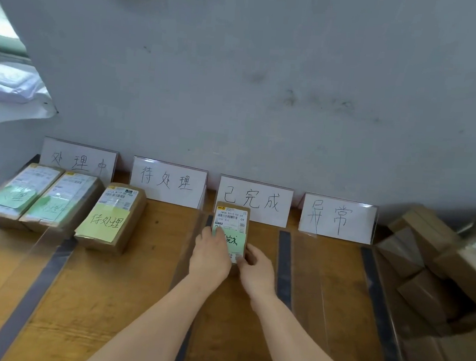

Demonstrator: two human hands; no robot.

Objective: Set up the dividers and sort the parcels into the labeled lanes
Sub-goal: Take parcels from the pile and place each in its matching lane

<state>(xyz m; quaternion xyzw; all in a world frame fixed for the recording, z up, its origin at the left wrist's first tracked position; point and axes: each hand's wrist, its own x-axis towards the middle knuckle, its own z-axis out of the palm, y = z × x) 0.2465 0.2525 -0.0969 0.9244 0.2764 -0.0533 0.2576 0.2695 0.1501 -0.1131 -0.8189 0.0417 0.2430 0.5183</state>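
We see both hands on one parcel in the third lane of the desk. The left hand lies over the parcel's left edge, with its fingers curled onto a green note stuck to the top. The right hand pinches the near right corner, thumb on top. So both hands are clamped on the parcel, close together with its near end between them.

The parcel lies flat, label up, with its far end just in front of the sign 已完成. It sits between the left divider and the right divider, both clear sheets on dark strips. We cannot tell whether it touches either one.

Three more signs stand against the wall: 处理中, 待处理 and 异常. In front of 处理中 we see two green-note parcels, side by side and touching. Just beside them, toward 待处理, lies a yellow-note parcel. At the desk's right end a pile of boxes sits beyond the last lane.
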